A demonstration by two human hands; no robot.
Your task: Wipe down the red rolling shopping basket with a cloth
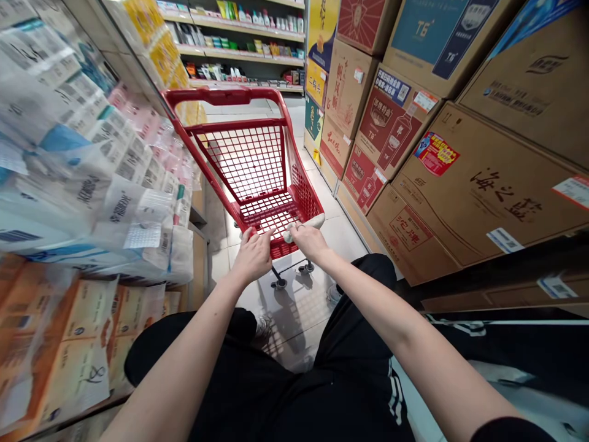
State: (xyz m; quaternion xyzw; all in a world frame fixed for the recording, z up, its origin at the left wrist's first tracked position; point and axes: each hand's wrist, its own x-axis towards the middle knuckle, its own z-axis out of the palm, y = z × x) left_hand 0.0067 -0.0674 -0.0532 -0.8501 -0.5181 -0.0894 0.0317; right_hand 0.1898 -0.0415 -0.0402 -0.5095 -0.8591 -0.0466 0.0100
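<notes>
A red plastic shopping cart (257,166) stands on the tiled floor in a shop aisle, with its handle at the far end. My left hand (252,253) rests on the cart's near lower rim, fingers curled over the edge. My right hand (309,240) is closed on a white cloth (307,224) that lies against the same rim, at its right corner. The cart's basket looks bare. My knees in black trousers show below my arms.
Shelves of wrapped tissue packs (92,184) line the left side. Stacked brown cardboard cartons (460,184) line the right. Far shelves of small goods (248,43) cross the aisle's end. Pale floor tiles (299,307) run under the cart.
</notes>
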